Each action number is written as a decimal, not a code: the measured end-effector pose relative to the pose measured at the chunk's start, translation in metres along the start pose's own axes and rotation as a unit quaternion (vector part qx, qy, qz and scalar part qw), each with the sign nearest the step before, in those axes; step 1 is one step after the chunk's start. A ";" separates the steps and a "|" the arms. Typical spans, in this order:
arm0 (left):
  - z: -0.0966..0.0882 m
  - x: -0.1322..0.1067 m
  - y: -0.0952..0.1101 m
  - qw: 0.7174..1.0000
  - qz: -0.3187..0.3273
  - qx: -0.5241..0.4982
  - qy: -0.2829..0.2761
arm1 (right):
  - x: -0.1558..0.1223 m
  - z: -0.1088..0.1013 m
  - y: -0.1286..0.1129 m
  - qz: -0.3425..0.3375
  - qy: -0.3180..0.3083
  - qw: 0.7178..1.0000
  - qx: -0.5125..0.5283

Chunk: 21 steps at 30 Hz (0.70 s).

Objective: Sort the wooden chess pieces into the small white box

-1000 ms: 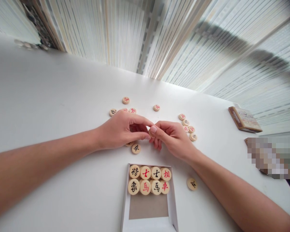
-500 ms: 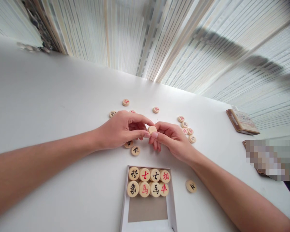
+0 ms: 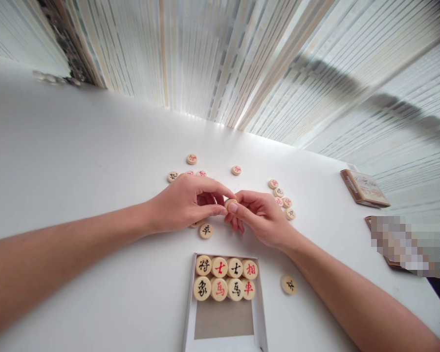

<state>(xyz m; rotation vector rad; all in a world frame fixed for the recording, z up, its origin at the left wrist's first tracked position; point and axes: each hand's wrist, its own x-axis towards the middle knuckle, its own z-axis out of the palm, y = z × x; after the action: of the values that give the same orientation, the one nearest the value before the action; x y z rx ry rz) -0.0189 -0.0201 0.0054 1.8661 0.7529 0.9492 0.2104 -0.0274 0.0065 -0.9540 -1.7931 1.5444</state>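
Note:
Between my two hands, over the middle of the white table, is a round wooden xiangqi piece (image 3: 229, 202); its marking does not show. My right hand (image 3: 259, 213) pinches it, the thumb lying across its top. The thumb and forefinger of my left hand (image 3: 190, 203) close on its other edge. Just below the hands, a piece with a black character (image 3: 206, 231) lies on the table, and another beside it is mostly hidden by my left hand. Nearer to me stands an open shallow box (image 3: 224, 320) with two rows of upright-facing pieces at its far end.
Loose pieces lie around: a red one (image 3: 191, 159) and a black one (image 3: 172, 177) at left, a red one (image 3: 236, 170) beyond my hands, a cluster (image 3: 278, 192) at right. A single piece (image 3: 288, 284) lies near my right forearm. Cartons (image 3: 364, 188) sit far right; curtains (image 3: 190, 58) hang behind.
The right thumb now covers more of the held piece, whose blank face showed more fully before. The hands have otherwise hardly moved; the view has shifted slightly.

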 end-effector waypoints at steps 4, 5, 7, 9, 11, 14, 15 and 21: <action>0.001 0.000 0.000 0.999 -0.020 -0.029 0.019 | -0.003 0.002 0.005 -0.025 0.005 0.999 -0.033; 0.001 -0.001 -0.001 0.999 -0.025 -0.034 0.026 | -0.004 0.002 0.006 -0.032 0.010 0.999 -0.037; 0.001 -0.001 -0.002 0.998 -0.017 -0.021 0.051 | -0.003 0.004 0.007 -0.042 0.022 0.999 -0.022; 0.001 -0.002 -0.004 0.996 0.020 0.024 0.078 | -0.002 0.005 0.008 -0.045 0.030 0.998 0.012; 0.002 -0.003 -0.004 0.989 0.084 0.077 0.093 | 0.001 0.006 0.008 -0.044 0.037 0.997 0.042; 0.003 -0.005 -0.006 0.969 0.178 0.146 0.087 | 0.003 0.006 0.010 -0.037 0.058 0.995 0.065; 0.003 -0.005 -0.007 0.963 0.197 0.161 0.084 | 0.004 0.006 0.011 -0.033 0.066 0.995 0.068; 0.005 -0.006 -0.010 0.959 0.196 0.187 0.080 | 0.004 0.004 0.015 -0.030 0.086 0.995 0.049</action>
<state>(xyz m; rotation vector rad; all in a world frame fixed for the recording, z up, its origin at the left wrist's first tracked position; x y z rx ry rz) -0.0193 -0.0230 -0.0075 2.3490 0.7059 1.2888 0.2068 -0.0258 -0.0094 -0.9472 -1.5966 1.4540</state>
